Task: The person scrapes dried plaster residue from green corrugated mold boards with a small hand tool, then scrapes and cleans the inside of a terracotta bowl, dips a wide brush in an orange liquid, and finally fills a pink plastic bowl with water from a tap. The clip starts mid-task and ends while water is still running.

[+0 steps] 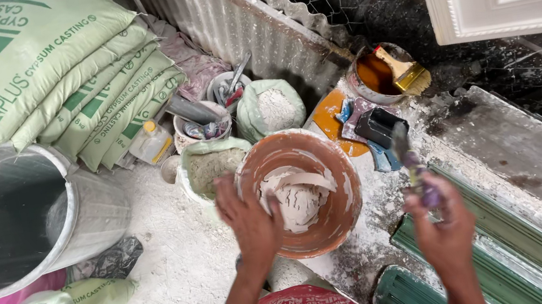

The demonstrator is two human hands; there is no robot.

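Left hand (252, 223) grips near rim of orange bowl (331, 217), fingers curled over edge; bowl sits at table edge, holds lumps of white plaster (296, 199)

Right hand (443, 227) closed around handle of brush (408, 163), bristles up, held just right of bowl, above green mould (499, 267)

Behind bowl: open sacks of white powder (272, 107), tub with yellow brush (405, 72)

Left: stacked green bags (60, 70), big grey drum (3, 214); white dust covers floor
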